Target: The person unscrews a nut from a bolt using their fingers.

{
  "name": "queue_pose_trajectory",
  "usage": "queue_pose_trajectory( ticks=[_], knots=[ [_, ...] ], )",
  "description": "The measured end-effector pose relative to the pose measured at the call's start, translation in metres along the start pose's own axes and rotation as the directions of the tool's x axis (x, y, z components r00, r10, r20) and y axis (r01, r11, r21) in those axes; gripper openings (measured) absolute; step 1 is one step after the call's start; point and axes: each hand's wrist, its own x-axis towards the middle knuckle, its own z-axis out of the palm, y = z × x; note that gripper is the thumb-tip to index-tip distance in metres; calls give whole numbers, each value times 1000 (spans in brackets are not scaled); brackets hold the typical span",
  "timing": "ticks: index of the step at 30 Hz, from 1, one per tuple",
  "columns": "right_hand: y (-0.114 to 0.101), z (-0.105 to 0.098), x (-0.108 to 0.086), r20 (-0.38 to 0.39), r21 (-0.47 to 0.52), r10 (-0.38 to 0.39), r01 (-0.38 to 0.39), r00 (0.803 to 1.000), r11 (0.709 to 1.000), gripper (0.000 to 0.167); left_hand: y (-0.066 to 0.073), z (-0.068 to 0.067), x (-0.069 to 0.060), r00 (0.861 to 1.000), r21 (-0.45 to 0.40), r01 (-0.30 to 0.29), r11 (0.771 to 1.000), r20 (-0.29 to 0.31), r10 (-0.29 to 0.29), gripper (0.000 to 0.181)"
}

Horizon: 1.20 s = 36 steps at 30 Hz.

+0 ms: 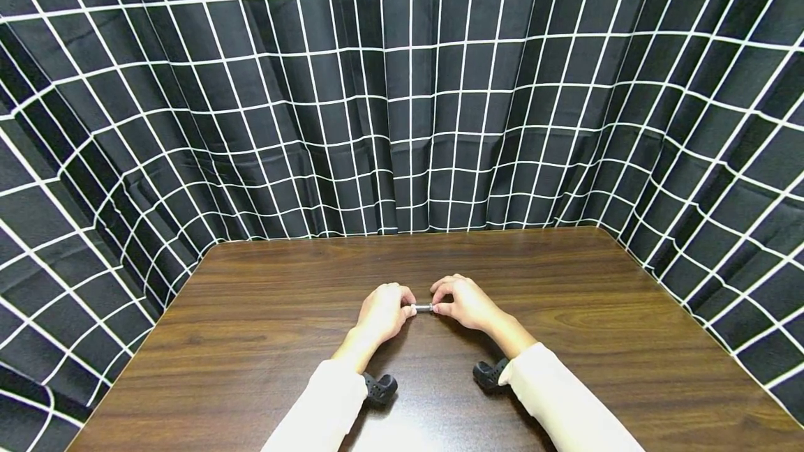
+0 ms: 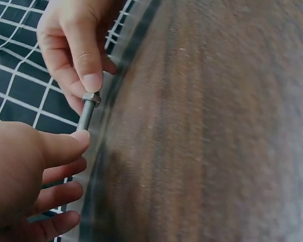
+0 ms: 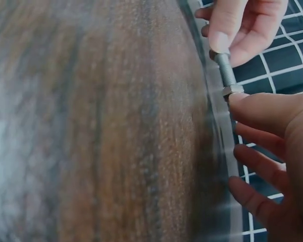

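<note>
One bolt (image 1: 422,307), pinched from both sides: a drop or a jam the likeliest trouble.
From the head, held over the desk (image 1: 283,298) between left hand (image 1: 384,311) and right hand (image 1: 466,304), midway between side edges, well in from the far edge. From the left wrist, pinched near one end in the left hand's narrow grip. From the right wrist, pinched at the nut (image 3: 233,90) in the right hand's; how far threaded, cannot tell. Liable to bind if turned askew, or to fall and roll if pinched too lightly.
</note>
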Motion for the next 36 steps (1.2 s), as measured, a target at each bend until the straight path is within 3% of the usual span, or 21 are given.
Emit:
queue_pose_trajectory(
  ticks=[4, 11, 15, 22, 27, 32, 36],
  knots=[
    [0, 3, 2, -51, 65, 21, -18, 999, 998, 6, -3, -4, 1, 999, -116, 24, 993, -40, -29, 7],
    [-3, 6, 4, -154, 214, 128, -93, 980, 972, 5, -4, -10, 3, 993, -304, 10, 953, -108, -45, 6],
    [-7, 8, 5, -211, 320, 209, -135, 955, 938, 8, -5, -13, 2, 988, -407, -3, 913, -141, -59, 8],
    [-48, -15, 7, -234, 513, 282, -128, 930, 849, 11, -5, -19, 0, 973, -489, -56, 870, -221, -62, 10],
    [-34, 1, 10, -274, 576, 333, -123, 902, 808, 11, -2, -24, -1, 963, -504, -76, 860, -262, -68, 11],
    [-28, 9, 12, -263, 655, 427, -165, 865, 738, 13, -1, -28, 1, 961, -526, -69, 848, -262, -84, 14],
    [-30, 9, 15, -255, 698, 460, -167, 851, 696, 15, 0, -33, 1, 959, -540, -54, 840, -262, -107, 14]
  ],
)
